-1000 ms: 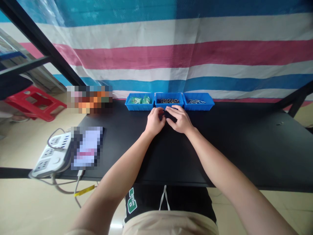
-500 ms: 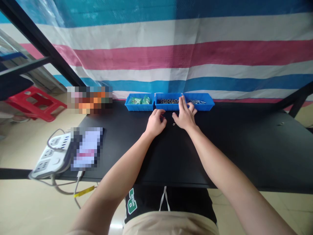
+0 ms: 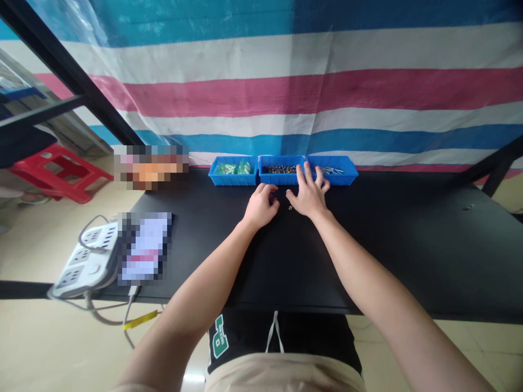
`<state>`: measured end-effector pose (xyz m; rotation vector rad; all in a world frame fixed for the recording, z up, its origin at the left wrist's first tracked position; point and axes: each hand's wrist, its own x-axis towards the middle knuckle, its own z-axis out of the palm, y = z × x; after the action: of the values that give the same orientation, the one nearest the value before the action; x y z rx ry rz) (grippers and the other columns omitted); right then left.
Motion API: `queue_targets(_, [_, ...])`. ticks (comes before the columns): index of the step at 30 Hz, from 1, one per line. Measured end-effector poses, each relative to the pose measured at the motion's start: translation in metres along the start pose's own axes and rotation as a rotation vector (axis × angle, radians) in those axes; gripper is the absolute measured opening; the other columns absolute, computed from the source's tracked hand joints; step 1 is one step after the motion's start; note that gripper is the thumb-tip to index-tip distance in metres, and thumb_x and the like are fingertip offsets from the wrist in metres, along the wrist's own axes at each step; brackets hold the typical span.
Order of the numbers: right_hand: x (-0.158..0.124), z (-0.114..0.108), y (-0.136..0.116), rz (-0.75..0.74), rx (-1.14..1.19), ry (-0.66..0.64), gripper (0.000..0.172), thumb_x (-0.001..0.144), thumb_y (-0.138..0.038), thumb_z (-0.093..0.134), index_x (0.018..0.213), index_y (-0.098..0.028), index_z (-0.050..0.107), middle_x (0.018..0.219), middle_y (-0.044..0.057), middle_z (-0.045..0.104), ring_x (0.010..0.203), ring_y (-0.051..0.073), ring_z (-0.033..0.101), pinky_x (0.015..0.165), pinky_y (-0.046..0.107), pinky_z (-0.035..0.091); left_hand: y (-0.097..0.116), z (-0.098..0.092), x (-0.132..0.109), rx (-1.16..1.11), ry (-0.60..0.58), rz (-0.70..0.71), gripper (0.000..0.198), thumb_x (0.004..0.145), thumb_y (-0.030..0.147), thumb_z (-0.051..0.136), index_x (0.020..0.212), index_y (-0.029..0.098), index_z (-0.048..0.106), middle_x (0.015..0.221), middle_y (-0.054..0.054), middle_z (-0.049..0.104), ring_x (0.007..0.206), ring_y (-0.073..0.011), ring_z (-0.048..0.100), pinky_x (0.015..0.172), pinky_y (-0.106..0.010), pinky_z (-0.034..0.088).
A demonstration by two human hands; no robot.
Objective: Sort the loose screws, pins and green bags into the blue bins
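Observation:
My right hand [image 3: 309, 195] is open, its fingers spread, with the fingertips at the front edge of the middle blue bin [image 3: 278, 178], which holds many small dark and brassy metal parts. Just left of its thumb, a small metal piece [image 3: 290, 208] lies on the black table. My left hand [image 3: 260, 207] rests in front of the bins with its fingers curled in; whatever they may hold is hidden. Long thin metal pins or screws [image 3: 332, 170] lie in the right blue bin [image 3: 347, 177]. Pale green and clear packets [image 3: 235, 167] fill part of the left blue bin [image 3: 233, 179].
On the black table [image 3: 408, 234], a few tiny pieces [image 3: 468, 207] lie far right. A white power strip [image 3: 87, 261] with cables and a blurred-out phone-like item [image 3: 145, 247] sit at the left edge. A red stool [image 3: 61, 171] stands beyond; a striped sheet [image 3: 245, 98] hangs behind.
My right hand's fingers have spread further apart and drawn slightly back at the middle bin. My left hand has barely moved.

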<state>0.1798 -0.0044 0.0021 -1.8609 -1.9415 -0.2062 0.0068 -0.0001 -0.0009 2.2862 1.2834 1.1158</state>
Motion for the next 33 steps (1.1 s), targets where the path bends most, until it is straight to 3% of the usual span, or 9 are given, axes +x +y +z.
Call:
queue_targets(4, [-0.003, -0.002, -0.003, -0.02, 0.065, 0.075, 0.071, 0.085, -0.042, 0.049, 0.149, -0.017, 0.032, 0.156, 0.02, 0.027, 0.133, 0.045, 0.023, 0.098, 0.065, 0.029, -0.001, 0.0, 0.0, -0.004, -0.006, 0.002, 0.03, 0.075, 0.009, 0.057, 0.103, 0.018, 0.059, 0.103, -0.006, 0.062, 0.08, -0.0159, 0.064, 0.08, -0.032, 0.056])
queue_targets(9, [-0.005, -0.009, -0.008, -0.114, 0.17, 0.134, 0.044, 0.085, -0.036, 0.05, 0.122, -0.015, 0.059, 0.121, 0.018, 0.056, 0.114, 0.037, 0.045, 0.096, 0.052, 0.038, -0.002, 0.0, 0.0, -0.009, -0.012, -0.002, 0.03, 0.074, 0.009, 0.058, 0.103, 0.017, 0.06, 0.104, -0.007, 0.062, 0.079, -0.016, 0.064, 0.079, -0.032, 0.056])
queue_targets(12, [-0.006, -0.014, -0.009, -0.212, 0.209, 0.018, 0.032, 0.086, -0.032, 0.049, 0.108, -0.016, 0.063, 0.104, 0.014, 0.065, 0.101, 0.029, 0.057, 0.088, 0.039, 0.044, -0.001, 0.0, 0.0, -0.012, -0.01, -0.003, 0.029, 0.076, 0.009, 0.056, 0.103, 0.017, 0.061, 0.104, -0.007, 0.062, 0.08, -0.0162, 0.064, 0.08, -0.033, 0.056])
queue_targets(16, [-0.007, -0.016, -0.01, -0.156, 0.134, -0.194, 0.028, 0.086, -0.04, 0.052, 0.102, -0.021, 0.064, 0.083, 0.007, 0.072, 0.077, 0.024, 0.066, 0.067, 0.032, 0.043, -0.002, -0.001, 0.0, -0.021, -0.013, 0.001, 0.029, 0.076, 0.009, 0.056, 0.104, 0.017, 0.06, 0.103, -0.007, 0.061, 0.081, -0.0167, 0.064, 0.08, -0.033, 0.056])
queue_targets(22, [-0.006, -0.015, -0.01, -0.187, 0.002, -0.288, 0.027, 0.088, -0.043, 0.051, 0.099, -0.022, 0.065, 0.087, 0.008, 0.075, 0.078, 0.026, 0.069, 0.063, 0.031, 0.039, -0.003, 0.0, 0.0, -0.004, -0.026, -0.019, 0.028, 0.076, 0.01, 0.057, 0.102, 0.018, 0.06, 0.104, -0.006, 0.062, 0.079, -0.0161, 0.063, 0.079, -0.034, 0.056])
queue_targets(33, [-0.005, -0.01, -0.008, -0.197, -0.031, -0.277, 0.03, 0.095, -0.042, 0.046, 0.093, -0.023, 0.068, 0.085, 0.008, 0.075, 0.077, 0.024, 0.069, 0.064, 0.03, 0.037, -0.003, 0.001, 0.0, 0.003, -0.04, -0.006, 0.026, 0.076, 0.013, 0.058, 0.101, 0.019, 0.061, 0.101, -0.005, 0.061, 0.078, -0.0161, 0.063, 0.079, -0.034, 0.056])
